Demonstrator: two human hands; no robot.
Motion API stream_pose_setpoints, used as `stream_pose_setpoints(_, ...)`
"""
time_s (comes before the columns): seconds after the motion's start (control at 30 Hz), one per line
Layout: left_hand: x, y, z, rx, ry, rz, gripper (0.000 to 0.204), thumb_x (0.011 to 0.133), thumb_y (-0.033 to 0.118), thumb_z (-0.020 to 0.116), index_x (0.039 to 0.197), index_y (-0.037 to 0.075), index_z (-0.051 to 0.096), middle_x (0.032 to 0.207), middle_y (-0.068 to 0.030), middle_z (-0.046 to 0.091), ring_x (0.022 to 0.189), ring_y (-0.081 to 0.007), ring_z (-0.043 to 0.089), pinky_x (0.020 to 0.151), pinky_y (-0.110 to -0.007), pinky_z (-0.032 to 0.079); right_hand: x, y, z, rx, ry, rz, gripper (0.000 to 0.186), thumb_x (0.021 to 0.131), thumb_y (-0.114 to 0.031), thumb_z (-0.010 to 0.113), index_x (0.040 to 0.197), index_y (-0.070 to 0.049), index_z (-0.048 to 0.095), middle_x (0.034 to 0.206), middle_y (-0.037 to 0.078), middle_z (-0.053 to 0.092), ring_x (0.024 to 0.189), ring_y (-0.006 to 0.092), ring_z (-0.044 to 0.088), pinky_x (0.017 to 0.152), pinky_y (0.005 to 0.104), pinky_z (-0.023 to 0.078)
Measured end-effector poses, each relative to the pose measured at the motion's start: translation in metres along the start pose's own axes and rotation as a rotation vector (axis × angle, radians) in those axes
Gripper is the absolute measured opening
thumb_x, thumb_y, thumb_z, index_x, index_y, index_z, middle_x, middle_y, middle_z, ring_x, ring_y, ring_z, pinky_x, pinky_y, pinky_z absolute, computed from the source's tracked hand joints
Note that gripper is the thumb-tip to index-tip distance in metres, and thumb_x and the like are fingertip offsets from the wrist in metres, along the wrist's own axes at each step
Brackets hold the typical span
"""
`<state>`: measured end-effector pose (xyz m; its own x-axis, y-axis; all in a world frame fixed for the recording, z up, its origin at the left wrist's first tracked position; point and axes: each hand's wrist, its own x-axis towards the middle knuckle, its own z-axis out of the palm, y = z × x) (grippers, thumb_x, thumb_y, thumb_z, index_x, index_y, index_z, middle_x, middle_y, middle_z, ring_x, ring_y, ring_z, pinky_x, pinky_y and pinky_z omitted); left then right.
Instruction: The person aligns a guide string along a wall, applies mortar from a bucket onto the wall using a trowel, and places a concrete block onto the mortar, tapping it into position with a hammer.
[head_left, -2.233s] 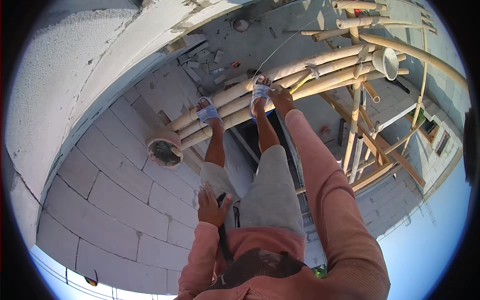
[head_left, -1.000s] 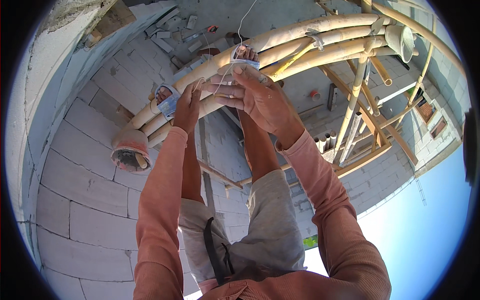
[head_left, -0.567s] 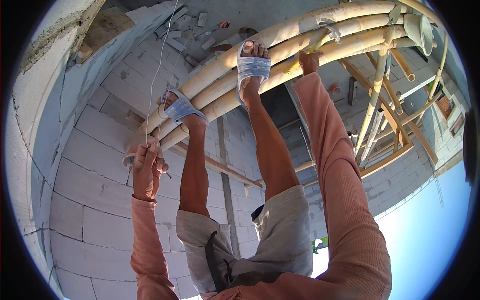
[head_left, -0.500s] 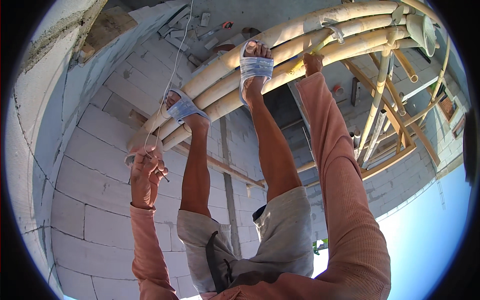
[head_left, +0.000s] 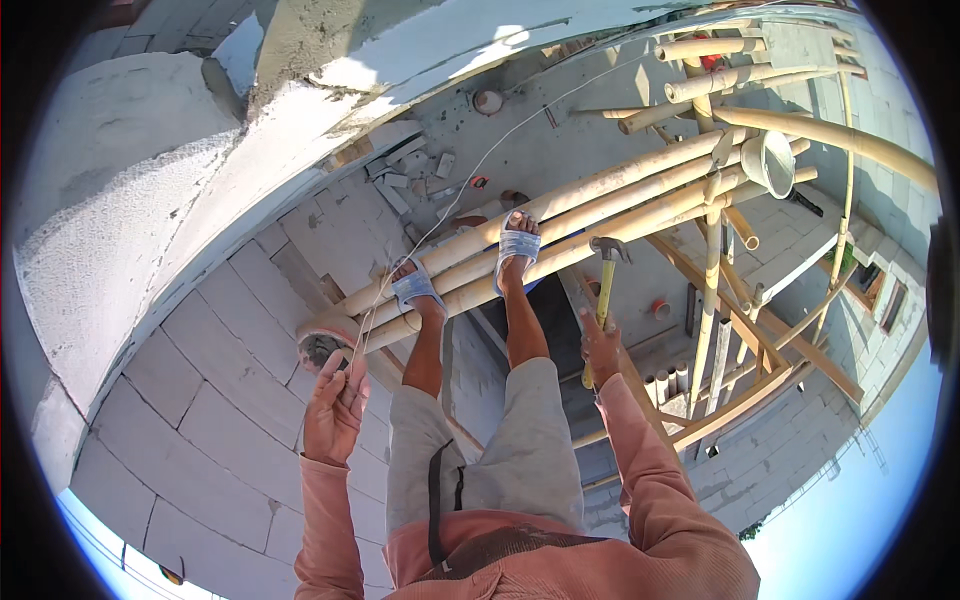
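Note:
My left hand (head_left: 332, 415) is raised before the block wall, its fingertips pinched on a thin white string (head_left: 452, 213). The string runs up past my left foot towards the far wall. Whether a nail is still between those fingers cannot be made out. My right hand (head_left: 601, 352) is wrapped round the yellow handle of a claw hammer (head_left: 607, 272), whose metal head points up and away from me. Under my feet, in blue slide sandals (head_left: 518, 244), lie several bamboo poles (head_left: 600, 212) side by side.
A pale bucket (head_left: 768, 163) sits at the poles' right end, by bamboo uprights and wooden frames (head_left: 735, 425). A grey block wall (head_left: 205, 370) curves along the left. Far below, broken blocks (head_left: 405, 165) lie on the floor. A round dark-mouthed container (head_left: 322, 346) is near my left hand.
My view has swung up and back, showing more wall and floor. The hammer, earlier low over the poles, now stands raised nearer my body. My left hand has come up with the string.

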<state>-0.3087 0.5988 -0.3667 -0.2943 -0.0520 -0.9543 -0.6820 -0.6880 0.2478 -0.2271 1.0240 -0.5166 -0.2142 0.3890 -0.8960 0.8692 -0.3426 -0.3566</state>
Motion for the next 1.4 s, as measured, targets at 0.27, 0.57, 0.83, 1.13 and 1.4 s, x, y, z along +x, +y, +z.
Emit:
stream_pose_setpoints(0.27, -0.159, -0.005, 0.073, -0.258, -0.327, -0.122, 0.037, 0.103, 0.015, 0.051, 0.137, 0.001, 0.048, 0.133, -0.017, 0.06, 0.127, -0.0293, 0.057, 0.105, -0.044, 0.051, -0.331, -0.101, 0.056, -0.355, -0.756, -0.572, 0.031, 0.089, -0.015, 0.077, 0.113, 0.0, 0.065, 0.084, 0.001, 0.065, 0.076, 0.0069, 0.058, 0.068, 0.0249, 0.048)
stream_pose_setpoints(0.57, -0.271, 0.057, 0.054, -0.201, -0.638, 0.086, 0.046, 0.102, 0.025, 0.055, 0.141, 0.004, 0.041, 0.133, -0.0176, 0.056, 0.119, -0.0292, 0.061, 0.101, -0.047, 0.052, -0.484, -0.168, 0.14, -0.449, -0.819, -1.186, 0.022, 0.094, -0.014, 0.068, 0.108, 0.003, 0.063, 0.101, 0.018, 0.067, 0.091, 0.0309, 0.068, 0.076, 0.0383, 0.053)
stream_pose_setpoints(0.83, -0.335, 0.097, -0.012, 1.015, -0.026, 0.989, 0.051, 0.098, 0.033, 0.062, 0.14, 0.006, 0.052, 0.122, -0.0176, 0.064, 0.093, -0.0231, 0.07, 0.078, -0.035, 0.058, -0.54, -0.178, 0.172, -0.759, -0.742, -1.445, 0.029, 0.097, -0.026, 0.062, 0.099, 0.003, 0.061, 0.085, 0.021, 0.064, 0.076, 0.0409, 0.062, 0.069, 0.0466, 0.048)
stream_pose_setpoints(1.13, -0.338, 0.108, -0.053, 1.083, 0.045, 1.478, 0.031, 0.089, 0.01, 0.07, 0.118, 0.003, 0.062, 0.102, -0.0165, 0.07, 0.089, -0.0359, 0.069, 0.077, -0.041, 0.055, -0.577, -0.146, 0.218, -0.561, -0.994, -1.765, 0.025, 0.097, -0.018, 0.064, 0.103, 0.005, 0.062, 0.084, 0.021, 0.063, 0.075, 0.0403, 0.063, 0.068, 0.0423, 0.051)
stream_pose_setpoints(1.4, -0.337, 0.252, -0.119, 0.453, 0.271, 1.416, 0.026, 0.097, 0.022, 0.066, 0.113, 0.002, 0.066, 0.1, -0.0074, 0.074, 0.084, -0.0183, 0.072, 0.075, -0.029, 0.055, -0.614, -0.171, 0.215, -0.473, -0.858, -1.551, 0.032, 0.098, -0.014, 0.065, 0.121, 0.007, 0.06, 0.09, 0.014, 0.065, 0.067, 0.0144, 0.054, 0.061, 0.029, 0.046)
